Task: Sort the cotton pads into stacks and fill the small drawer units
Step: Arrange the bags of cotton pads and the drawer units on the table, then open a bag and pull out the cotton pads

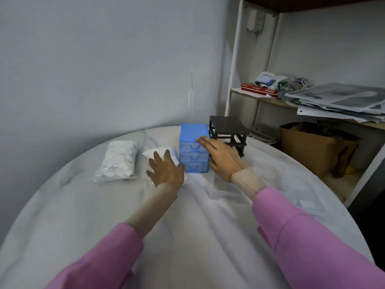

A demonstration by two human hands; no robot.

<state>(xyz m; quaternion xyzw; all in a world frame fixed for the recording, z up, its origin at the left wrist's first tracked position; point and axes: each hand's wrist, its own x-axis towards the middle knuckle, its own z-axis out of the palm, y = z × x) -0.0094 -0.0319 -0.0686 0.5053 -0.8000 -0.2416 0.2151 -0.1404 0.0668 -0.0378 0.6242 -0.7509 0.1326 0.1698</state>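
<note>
A small blue drawer unit (192,134) with three shut translucent drawers stands on the round table, near its far edge. My right hand (220,157) lies against the unit's right side, fingers straight and reaching to the top drawer's corner. My left hand (165,170) is spread flat, fingers apart, over a white heap of cotton pads (153,152) just left of the unit. A clear plastic bag (119,160) stuffed with white cotton pads lies further left.
A white wrinkled cloth (187,226) covers the table. A dark brown miniature table (228,130) stands right behind the unit. A shelf rack (260,97) with books and papers, and a brown paper bag (312,147), stand at the right.
</note>
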